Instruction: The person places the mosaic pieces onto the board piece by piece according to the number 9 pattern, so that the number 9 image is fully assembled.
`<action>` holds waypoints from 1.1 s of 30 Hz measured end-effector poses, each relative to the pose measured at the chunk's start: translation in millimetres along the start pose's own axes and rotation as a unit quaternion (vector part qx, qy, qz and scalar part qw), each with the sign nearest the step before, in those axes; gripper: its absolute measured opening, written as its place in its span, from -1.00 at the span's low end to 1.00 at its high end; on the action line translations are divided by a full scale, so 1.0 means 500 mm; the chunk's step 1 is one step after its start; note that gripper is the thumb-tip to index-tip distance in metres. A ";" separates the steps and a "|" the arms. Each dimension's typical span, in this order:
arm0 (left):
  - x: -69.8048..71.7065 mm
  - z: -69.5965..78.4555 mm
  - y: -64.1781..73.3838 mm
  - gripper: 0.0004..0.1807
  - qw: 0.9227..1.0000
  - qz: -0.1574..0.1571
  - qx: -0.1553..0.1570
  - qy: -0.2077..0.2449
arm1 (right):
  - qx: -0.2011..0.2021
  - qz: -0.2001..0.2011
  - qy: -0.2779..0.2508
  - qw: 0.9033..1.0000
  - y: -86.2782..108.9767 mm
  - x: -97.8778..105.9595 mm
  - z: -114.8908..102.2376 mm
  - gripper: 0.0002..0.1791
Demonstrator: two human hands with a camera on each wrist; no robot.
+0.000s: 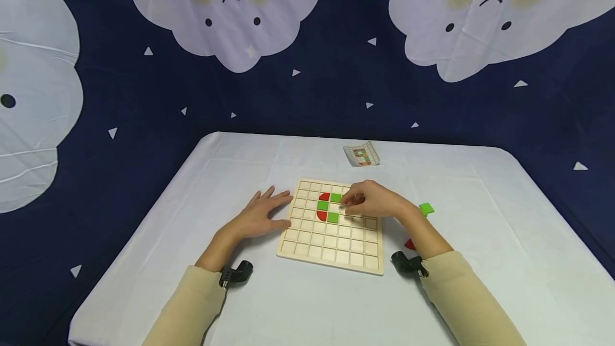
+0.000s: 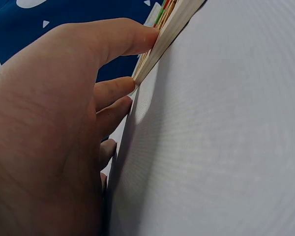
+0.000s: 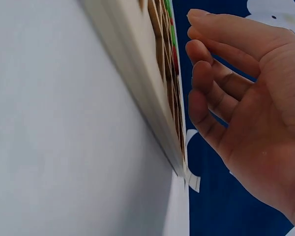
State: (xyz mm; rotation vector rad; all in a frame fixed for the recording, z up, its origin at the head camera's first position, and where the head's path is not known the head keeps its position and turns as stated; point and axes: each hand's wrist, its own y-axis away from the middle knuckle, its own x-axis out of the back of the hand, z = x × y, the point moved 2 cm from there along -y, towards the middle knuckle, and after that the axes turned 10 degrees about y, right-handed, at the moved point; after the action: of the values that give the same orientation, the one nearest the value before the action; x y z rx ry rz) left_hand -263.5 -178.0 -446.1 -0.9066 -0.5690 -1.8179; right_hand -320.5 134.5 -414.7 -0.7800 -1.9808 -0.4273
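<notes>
Gridded board [image 1: 312,239] lies flat on tabletop [image 1: 298,306], between hands. Left hand [image 1: 261,217] touches its left edge, grip wide, fingers spread, likely steadying it. Right hand [image 1: 369,199] is over board, beside green squares [image 1: 323,205] and red rounded pieces [image 1: 322,217] set in cells; grip narrow, cannot tell if holding anything. Picture card [image 1: 362,154] lies beyond board, probably for easy viewing. Loose green piece [image 1: 427,207] and loose red piece [image 1: 410,244] lie by right forearm, likely for short reach.

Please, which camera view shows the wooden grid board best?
The head view: it shows nearly the whole board from above, partly covered by the right hand. Each wrist view shows mainly one side edge, with only a narrow, steeply slanted strip of its gridded top.
</notes>
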 end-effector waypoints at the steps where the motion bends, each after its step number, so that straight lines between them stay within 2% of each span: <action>1: 0.001 0.001 0.001 -0.22 1.000 0.000 0.001 0.000 | -0.004 0.000 -0.001 1.000 0.003 0.002 0.003 -0.74; 16: -0.010 0.003 0.001 -0.21 1.000 0.002 0.009 -0.001 | -0.059 0.007 -0.005 0.998 0.060 0.029 0.048 -0.73; 33: -0.001 0.005 0.002 -0.22 1.000 0.002 0.007 -0.006 | -0.087 0.011 0.013 0.996 0.118 0.061 0.089 -0.71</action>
State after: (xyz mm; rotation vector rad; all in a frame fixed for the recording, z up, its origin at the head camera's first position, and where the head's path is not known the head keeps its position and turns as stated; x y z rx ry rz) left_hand -261.5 -176.2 -444.8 -0.9096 -0.5872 -1.8025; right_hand -320.4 214.1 -411.9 -0.8989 -1.9267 -0.6017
